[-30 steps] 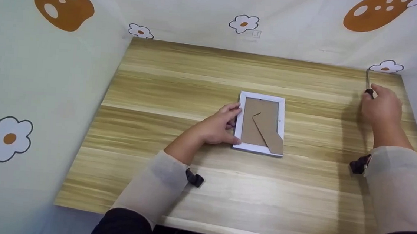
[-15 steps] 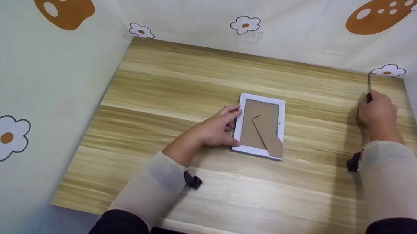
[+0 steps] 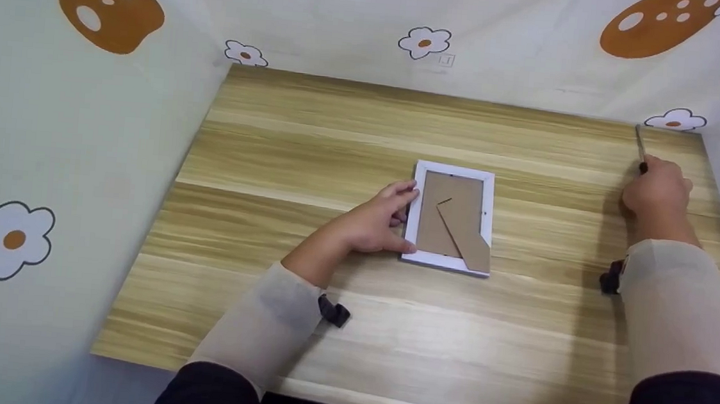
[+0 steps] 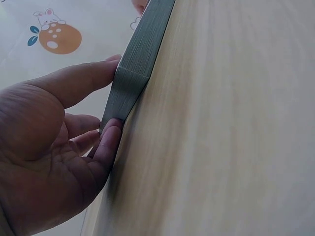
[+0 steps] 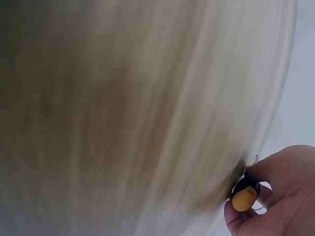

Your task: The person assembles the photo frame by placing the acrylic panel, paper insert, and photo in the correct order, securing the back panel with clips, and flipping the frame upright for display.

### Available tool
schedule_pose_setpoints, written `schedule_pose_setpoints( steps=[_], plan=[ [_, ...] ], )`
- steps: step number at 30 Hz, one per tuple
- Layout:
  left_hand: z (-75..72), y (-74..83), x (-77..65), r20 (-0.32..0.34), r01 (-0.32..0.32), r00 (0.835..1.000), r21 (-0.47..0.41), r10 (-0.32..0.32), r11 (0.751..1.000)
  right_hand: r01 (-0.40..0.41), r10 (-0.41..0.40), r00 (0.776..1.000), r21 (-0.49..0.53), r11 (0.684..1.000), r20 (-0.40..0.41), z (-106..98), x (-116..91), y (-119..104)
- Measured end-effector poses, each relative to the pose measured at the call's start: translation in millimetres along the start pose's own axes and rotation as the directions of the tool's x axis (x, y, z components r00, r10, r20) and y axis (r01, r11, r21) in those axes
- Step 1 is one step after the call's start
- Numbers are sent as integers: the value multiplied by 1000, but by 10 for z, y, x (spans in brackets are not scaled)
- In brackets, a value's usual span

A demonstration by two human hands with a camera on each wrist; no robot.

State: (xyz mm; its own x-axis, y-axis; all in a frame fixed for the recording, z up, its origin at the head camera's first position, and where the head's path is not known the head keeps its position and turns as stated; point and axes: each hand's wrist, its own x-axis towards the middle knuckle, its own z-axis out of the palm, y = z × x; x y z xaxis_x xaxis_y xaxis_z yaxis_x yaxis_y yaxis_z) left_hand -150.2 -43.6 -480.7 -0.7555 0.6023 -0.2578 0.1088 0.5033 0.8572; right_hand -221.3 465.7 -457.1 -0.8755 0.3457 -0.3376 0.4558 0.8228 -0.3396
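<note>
A white picture frame (image 3: pixel 448 263) lies face down on the wooden table, its brown backing board (image 3: pixel 441 228) and cardboard stand leg (image 3: pixel 469 249) upward. My left hand (image 3: pixel 375 219) holds its left side, the thumb near the lower left corner and fingers along the edge. In the left wrist view, the thumb and fingertips touch the frame's side (image 4: pixel 135 59). At the table's far right, my right hand (image 3: pixel 659 193) grips a screwdriver (image 3: pixel 641 144), its metal shaft pointing to the back edge. The handle's orange-yellow end (image 5: pixel 244 199) shows in the right wrist view.
The wood-grain table (image 3: pixel 314 134) meets a patterned cloth wall (image 3: pixel 335 26) at the back. More cloth hangs on the left and right. Black wrist mounts (image 3: pixel 333 312) sit on both sleeves.
My right hand has come slightly nearer, its fingers now covering more of the screwdriver's handle, and the shaft has tilted a little. The left hand and the picture frame stay put.
</note>
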Motion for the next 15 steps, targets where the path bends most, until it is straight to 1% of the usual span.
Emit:
schedule_pose_setpoints(
  steps=[8,12,15],
  plan=[
    [8,-23,-19,-4,5,1000,7,-5,1000,-15,14,1000,58,998,19,7,-73,13],
    [10,-26,-10,-4,2,1000,7,-2,1000,12,-9,1000,101,995,-24,14,-154,-18],
    [5,-15,-3,1,-6,1000,-8,6,1000,69,-60,995,120,990,-77,7,-231,-68]
  ],
)
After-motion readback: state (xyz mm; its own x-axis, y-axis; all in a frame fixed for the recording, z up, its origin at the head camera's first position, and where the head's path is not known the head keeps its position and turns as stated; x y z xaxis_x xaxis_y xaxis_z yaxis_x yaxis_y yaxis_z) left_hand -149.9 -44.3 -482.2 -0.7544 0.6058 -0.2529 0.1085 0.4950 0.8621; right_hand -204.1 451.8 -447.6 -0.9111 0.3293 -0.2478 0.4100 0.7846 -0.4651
